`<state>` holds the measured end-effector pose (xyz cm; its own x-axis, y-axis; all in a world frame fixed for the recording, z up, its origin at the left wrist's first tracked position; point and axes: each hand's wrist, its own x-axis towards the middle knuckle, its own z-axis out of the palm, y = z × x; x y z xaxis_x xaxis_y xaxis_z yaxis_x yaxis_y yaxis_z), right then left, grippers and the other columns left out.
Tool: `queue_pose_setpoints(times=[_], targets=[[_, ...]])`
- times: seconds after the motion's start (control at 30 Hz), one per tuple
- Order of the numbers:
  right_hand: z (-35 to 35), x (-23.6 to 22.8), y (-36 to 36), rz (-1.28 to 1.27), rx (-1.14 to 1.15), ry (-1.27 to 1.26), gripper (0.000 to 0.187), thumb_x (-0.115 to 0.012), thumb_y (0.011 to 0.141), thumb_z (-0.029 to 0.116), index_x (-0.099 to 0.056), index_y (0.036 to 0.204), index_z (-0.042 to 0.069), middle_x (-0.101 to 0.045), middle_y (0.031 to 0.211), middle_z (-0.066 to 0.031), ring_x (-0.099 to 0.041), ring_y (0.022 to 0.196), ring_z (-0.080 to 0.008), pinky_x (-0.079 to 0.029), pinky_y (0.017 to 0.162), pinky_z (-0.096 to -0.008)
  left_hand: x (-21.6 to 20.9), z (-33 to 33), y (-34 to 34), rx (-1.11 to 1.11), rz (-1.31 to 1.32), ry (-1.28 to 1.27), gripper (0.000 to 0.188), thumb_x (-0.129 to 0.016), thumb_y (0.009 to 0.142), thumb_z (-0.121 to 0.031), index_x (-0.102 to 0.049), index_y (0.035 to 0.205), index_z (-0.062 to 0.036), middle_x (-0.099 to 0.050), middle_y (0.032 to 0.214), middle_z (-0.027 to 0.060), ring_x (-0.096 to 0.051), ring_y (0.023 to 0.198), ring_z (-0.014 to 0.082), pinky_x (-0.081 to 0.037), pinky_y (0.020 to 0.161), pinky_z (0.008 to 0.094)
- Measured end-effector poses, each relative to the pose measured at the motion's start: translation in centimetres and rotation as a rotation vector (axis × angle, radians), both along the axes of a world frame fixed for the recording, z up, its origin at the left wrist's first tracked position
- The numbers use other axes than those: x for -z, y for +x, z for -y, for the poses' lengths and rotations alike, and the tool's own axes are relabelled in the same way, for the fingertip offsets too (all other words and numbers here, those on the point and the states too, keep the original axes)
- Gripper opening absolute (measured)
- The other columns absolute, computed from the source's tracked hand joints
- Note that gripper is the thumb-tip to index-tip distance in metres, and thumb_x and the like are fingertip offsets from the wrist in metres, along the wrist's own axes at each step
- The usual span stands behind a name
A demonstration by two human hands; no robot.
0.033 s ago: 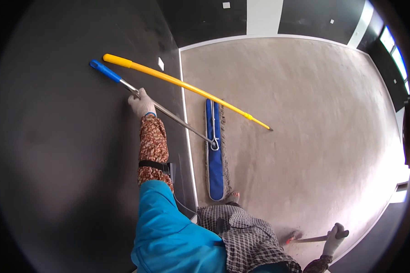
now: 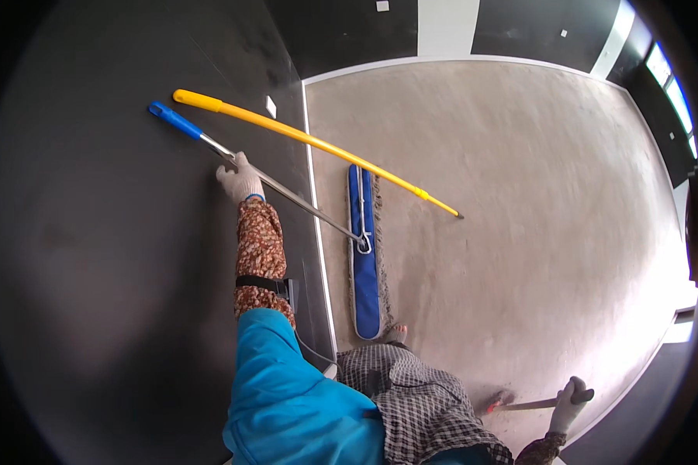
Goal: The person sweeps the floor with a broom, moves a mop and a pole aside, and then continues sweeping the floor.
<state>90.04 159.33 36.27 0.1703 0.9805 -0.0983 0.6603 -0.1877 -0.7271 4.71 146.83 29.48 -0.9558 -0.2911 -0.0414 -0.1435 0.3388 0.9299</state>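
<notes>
My left hand point(image 2: 240, 180), in a pale knit glove, is closed around the upper metal pole of a flat dust mop point(image 2: 366, 291), just below its blue grip. The mop's long blue head with a grey fringe lies on the floor in front of my feet, parallel to the left wall. My right hand point(image 2: 570, 407), also gloved, grips the end of a wooden-looking handle point(image 2: 531, 404) at lower right. A reddish, dark-bristled end of that tool is near the floor beside my checked apron; its exact kind is unclear.
A yellow pole point(image 2: 318, 142) leans on the dark left wall point(image 2: 124, 232), its thin tip on the floor beyond the mop head. White skirting point(image 2: 380, 68) edges the bare grey floor point(image 2: 512, 155). My bare toes point(image 2: 399, 332) show beside the mop. Bright windows point(image 2: 671, 89) are at far right.
Hardly anything differs: the whole view shifts very slightly, and both hands keep their holds.
</notes>
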Motion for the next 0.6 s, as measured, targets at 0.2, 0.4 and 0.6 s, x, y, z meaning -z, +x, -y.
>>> queue_pose_setpoints(times=[0.2, 0.4, 0.6], targets=[[-0.4, -6.7, -6.7, -0.05, -0.085, -0.069, 0.015, -0.053, 0.093, 0.007, -0.058, 0.107, 0.002, -0.052, 0.081, -0.0007, -0.048, 0.062, -0.0084, -0.041, 0.055, -0.0228, 3.6, 1.4, 6.8, 0.056, 0.037, -0.073, 0.073, -0.061, 0.09, -0.041, -0.036, 0.138, 0.0075, -0.048, 0.136, 0.0279, -0.052, 0.124, 0.0367, -0.043, 0.103, 0.0412], [3.3, -10.7, -7.1, -0.146, -0.528, -0.089, 0.012, -0.053, 0.089, 0.0, -0.058, 0.099, 0.0, -0.053, 0.072, -0.0022, -0.053, 0.061, -0.0103, -0.045, 0.055, -0.0261, 15.3, 5.5, 27.6, 0.652, 0.175, -0.229, 0.029, -0.062, 0.084, -0.026, -0.056, 0.097, -0.0005, -0.06, 0.069, 0.008, -0.056, 0.063, 0.0278, -0.048, 0.065, 0.0397], [12.8, -4.0, 9.1, -0.282, -0.74, 0.1, 0.008, -0.057, 0.084, 0.002, -0.058, 0.091, -0.001, -0.054, 0.064, -0.0034, -0.057, 0.055, -0.014, -0.046, 0.051, -0.0264, 18.5, 8.9, 64.7, 1.574, -0.162, -0.066, 0.07, -0.077, 0.077, -0.028, -0.044, 0.135, -0.0064, -0.05, 0.132, 0.0197, -0.048, 0.124, 0.0359, -0.04, 0.106, 0.0428]])
